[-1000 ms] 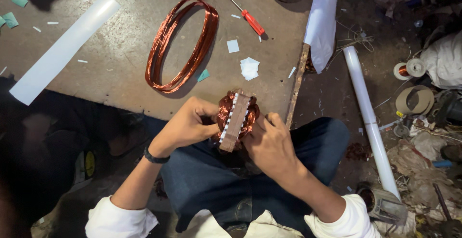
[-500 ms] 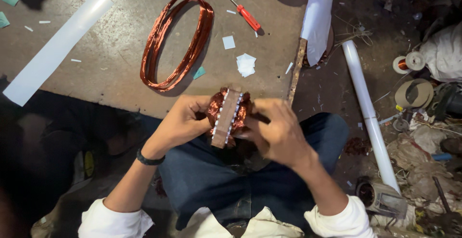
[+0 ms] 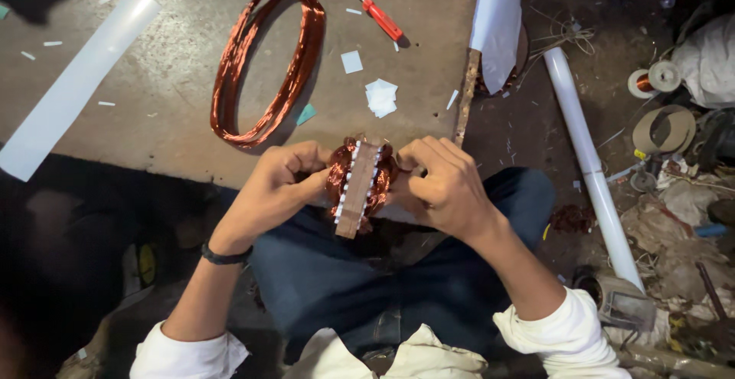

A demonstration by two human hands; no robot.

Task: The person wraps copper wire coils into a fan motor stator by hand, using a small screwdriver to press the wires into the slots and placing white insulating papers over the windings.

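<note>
I hold a small motor stator [image 3: 360,184], a metal core wound with copper wire and white slot liners, over my lap at the front edge of a grey board [image 3: 153,111]. My left hand [image 3: 279,184] grips its left side. My right hand [image 3: 440,184] grips its right side, fingers curled against the copper winding. A loose oval coil of copper wire [image 3: 264,65] lies on the board beyond my left hand.
A red-handled screwdriver [image 3: 379,17], small white paper pieces [image 3: 380,97] and a white strip [image 3: 73,84] lie on the board. A white sheet [image 3: 498,19] drapes over a wooden stick [image 3: 465,99]. A white tube [image 3: 589,164], tape rolls [image 3: 654,76] and clutter sit at right.
The view has shifted slightly, so the board's things sit higher in frame. Both hands still hold the stator; my right fingers have moved closer onto its winding.
</note>
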